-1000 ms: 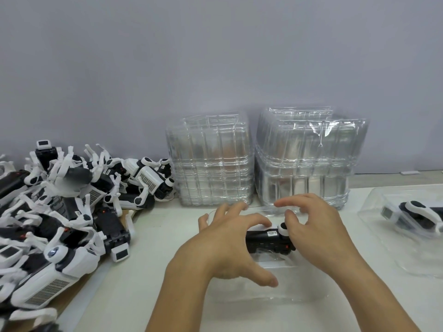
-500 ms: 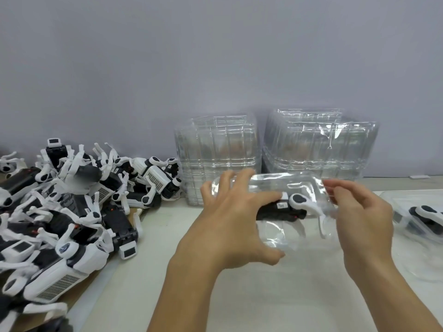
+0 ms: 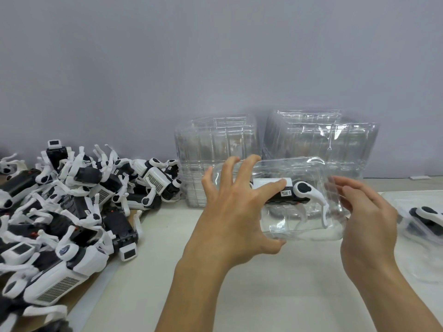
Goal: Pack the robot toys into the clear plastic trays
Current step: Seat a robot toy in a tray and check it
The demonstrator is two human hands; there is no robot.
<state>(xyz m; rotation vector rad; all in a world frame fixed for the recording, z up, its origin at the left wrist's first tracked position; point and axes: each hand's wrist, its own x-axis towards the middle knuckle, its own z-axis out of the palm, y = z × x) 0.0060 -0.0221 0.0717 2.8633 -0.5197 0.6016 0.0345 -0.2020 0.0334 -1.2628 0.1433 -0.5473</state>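
Both hands up off the off-white tabletop (image 3: 275,295) w/ a clear plastic clamshell tray (image 3: 306,226) held between them, mid-frame, just in front of the tray stacks. Inside it: a black-and-white robot toy (image 3: 296,196), lying on its side, label reading "battery cover" facing the camera, one white leg hanging down toward 5 o'clock.

Left hand (image 3: 236,212) grips the tray's left end: fingers (image 3: 242,171) spread wide over the top face, thumb hooked under the lower edge at approx 4 o'clock from the palm. Right hand (image 3: 366,219) holds the right end, fingers gently curled against the tray wall; thumb side hidden, so can't tell how firm that hold is.

At 12 o'clock from the hands, two stacks of empty clear plastic trays (image 3: 215,159) stand side by side against the grey wall (image 3: 215,56). At 9 o'clock, a big heap of loose black-and-white robot toys (image 3: 72,207), legs tangled, spilling to the left edge. At 3 o'clock, far right, another clear tray w/ a robot toy in it (image 3: 422,219), resting on the tabletop, partly cut off by the frame.
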